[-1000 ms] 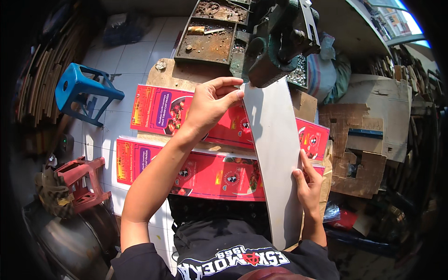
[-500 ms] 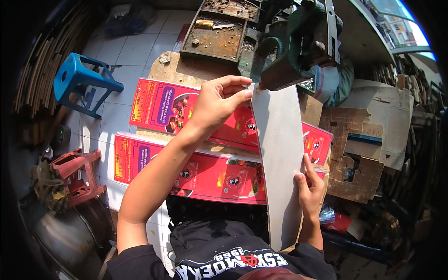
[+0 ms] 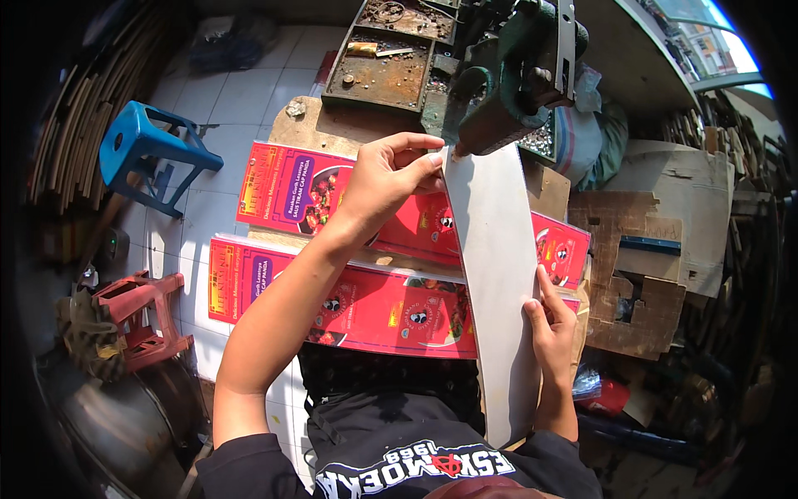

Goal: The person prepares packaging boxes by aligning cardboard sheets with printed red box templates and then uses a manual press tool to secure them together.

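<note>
Both hands are on a long grey cardboard sheet (image 3: 497,274) that runs from about 12 o'clock down to 6 o'clock, right of centre. The left hand (image 3: 384,181) pinches its top left corner between thumb and fingers, up by the green machine (image 3: 509,79). The right hand (image 3: 552,326) grips the sheet's right edge lower down, around 4 o'clock, fingers curled over the front; the thumb is behind the sheet so I can't see it.

The sheet's top end sits right under the green machine's head, and I can't tell if it's actually touching or tucked in there. The bottom end disappears behind the person's black shirt (image 3: 399,449).

Under the sheet there are two stacks of red printed box blanks (image 3: 366,303) lying flat, partly covered by the arm and the sheet. At 12 o'clock there's a rusty tray (image 3: 386,71) with small bits in it, too tiny to make out. Blue plastic stool (image 3: 150,154) at 10 o'clock, a red stool (image 3: 137,320) at 8 o'clock, brown cut cardboard scraps (image 3: 657,249) at 3 o'clock. The rim of the view is dark and warped.
</note>
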Tool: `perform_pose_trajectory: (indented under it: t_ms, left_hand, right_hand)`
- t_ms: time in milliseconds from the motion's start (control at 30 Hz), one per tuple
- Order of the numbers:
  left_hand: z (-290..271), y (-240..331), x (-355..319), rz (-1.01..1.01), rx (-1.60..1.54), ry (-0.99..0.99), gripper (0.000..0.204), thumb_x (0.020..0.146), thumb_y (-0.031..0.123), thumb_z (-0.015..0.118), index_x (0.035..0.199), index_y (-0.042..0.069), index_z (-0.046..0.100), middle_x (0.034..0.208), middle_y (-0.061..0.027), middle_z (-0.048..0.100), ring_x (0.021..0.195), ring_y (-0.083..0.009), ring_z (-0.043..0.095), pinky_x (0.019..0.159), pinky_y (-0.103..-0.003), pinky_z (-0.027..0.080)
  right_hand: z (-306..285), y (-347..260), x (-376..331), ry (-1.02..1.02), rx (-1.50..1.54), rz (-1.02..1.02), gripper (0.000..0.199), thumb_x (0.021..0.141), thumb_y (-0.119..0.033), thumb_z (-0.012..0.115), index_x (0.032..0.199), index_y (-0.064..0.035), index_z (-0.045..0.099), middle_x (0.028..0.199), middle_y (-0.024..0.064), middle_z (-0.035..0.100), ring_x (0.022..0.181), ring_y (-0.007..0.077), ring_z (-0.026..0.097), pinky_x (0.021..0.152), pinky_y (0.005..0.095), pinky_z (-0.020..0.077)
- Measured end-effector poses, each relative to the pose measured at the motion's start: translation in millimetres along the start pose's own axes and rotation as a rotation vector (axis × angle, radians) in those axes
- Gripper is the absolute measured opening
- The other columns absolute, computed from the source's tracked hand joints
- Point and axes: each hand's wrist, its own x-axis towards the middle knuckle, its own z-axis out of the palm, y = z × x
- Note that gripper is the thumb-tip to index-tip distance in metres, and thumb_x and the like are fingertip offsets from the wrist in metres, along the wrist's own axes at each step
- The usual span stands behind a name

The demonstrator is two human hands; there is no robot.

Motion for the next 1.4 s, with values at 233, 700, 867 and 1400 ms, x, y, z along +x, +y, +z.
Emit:
perform_pose_trajectory:
  t_ms: [233,700,867,1400]
  left_hand:
    - [-1,-1,2,-0.005,-0.060,-0.017,0.027,0.090,0.010,0.067,0.112,-0.007,0.062,0.087,-0.0112,0.069,0.075,-0.0125,0.067,0.070,-0.026,0.059]
    - [-2,-4,-1,-0.009,-0.009,-0.023,0.028,0.091,0.012,0.066,0.115,-0.002,0.062,0.094,-0.0077,0.069,0.077,-0.0111,0.067,0.076,-0.028,0.059]
    - [-4,1,-1,-0.008,-0.026,-0.055,0.026,0.090,0.011,0.066,0.113,-0.002,0.062,0.093,-0.0086,0.069,0.077,-0.0129,0.067,0.075,-0.029,0.058]
    - [-7,-3,-10,0.052,-0.042,-0.408,0.019,0.090,0.008,0.062,0.107,0.000,0.060,0.096,-0.0079,0.067,0.084,-0.0163,0.067,0.077,-0.032,0.057]
  right_hand:
    - [0,14,3,-0.009,0.073,-0.025,0.051,0.093,0.001,0.056,0.142,-0.0024,0.045,0.093,-0.0017,0.060,0.080,0.0032,0.051,0.076,0.0173,0.0426]
    - [7,18,4,0.051,0.157,-0.115,0.048,0.091,0.001,0.060,0.138,0.0000,0.049,0.081,-0.0057,0.050,0.067,0.0033,0.038,0.062,0.0165,0.0362]
    - [4,6,-3,0.013,0.263,-0.088,0.052,0.092,0.000,0.061,0.141,-0.0022,0.046,0.092,0.0013,0.064,0.074,0.0041,0.053,0.067,0.0188,0.0442]
    - [-3,34,-73,-0.874,1.010,0.089,0.114,0.075,-0.063,0.069,0.153,-0.0020,0.013,0.150,0.0150,0.031,0.137,0.0257,0.034,0.112,0.0412,0.0269]
